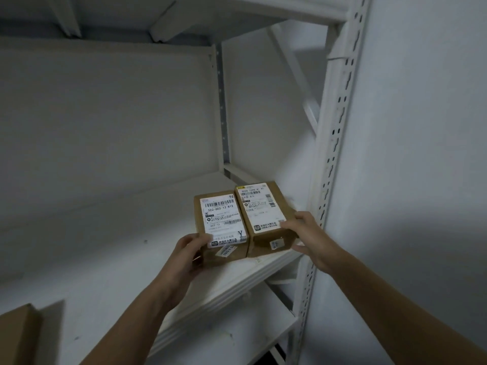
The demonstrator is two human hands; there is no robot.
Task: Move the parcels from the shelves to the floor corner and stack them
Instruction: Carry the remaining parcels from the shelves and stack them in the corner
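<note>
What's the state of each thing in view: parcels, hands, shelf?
left brown cardboard parcel: on shelf, white label up, side against the right one, gripped at near left corner.
right brown cardboard parcel: on shelf, label up, held at near right corner.
left hand: curled round left parcel's corner.
right hand: fingers on top, thumb at the side.
white metal shelf: carrying both parcels near its front edge.
brown cardboard box: bottom left, cropped, untouched.

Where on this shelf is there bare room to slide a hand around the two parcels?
Bare shelf board lies left of the left parcel and behind both. Crowded: the parcels touch, and the right hand sits between the right parcel and the slotted post.
</note>
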